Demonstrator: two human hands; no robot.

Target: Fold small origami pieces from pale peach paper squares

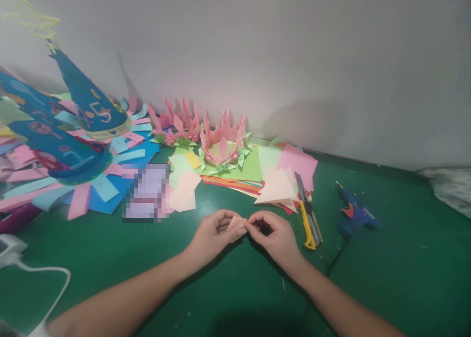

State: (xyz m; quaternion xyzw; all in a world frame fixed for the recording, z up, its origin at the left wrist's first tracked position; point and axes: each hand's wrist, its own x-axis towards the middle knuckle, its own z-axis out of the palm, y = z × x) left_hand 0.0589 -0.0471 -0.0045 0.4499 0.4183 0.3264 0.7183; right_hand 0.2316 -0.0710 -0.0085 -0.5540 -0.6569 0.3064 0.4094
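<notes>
At the far left, a white cable (44,273) lies on the green table (405,263). Behind it, a blue paper cone hat (90,101) leans over many pink and light blue paper strips (79,199). More to the right, close to the wall, two pink paper flowers (222,143) stand side by side, the right one on a stack of coloured paper sheets (248,172). In front of the flowers lie some flat peach papers (186,194).

In the middle, just above the table, the left hand (213,234) is closed with curled fingers on the small peach paper piece (236,225). It holds the left part of the piece. The right hand (274,234) meets it from the other side and pinches the right edge of the same piece between thumb and forefinger. So the piece is between both hands, in front of the paper stack.

Just beside the right hand, a yellow utility knife (308,221) lies on the table, its black end resting on a folded peach triangle (277,187). Further right, well apart from the hands, a blue glue gun (355,213) lies on its side, with its dark cord (335,258) running toward the near edge.
</notes>
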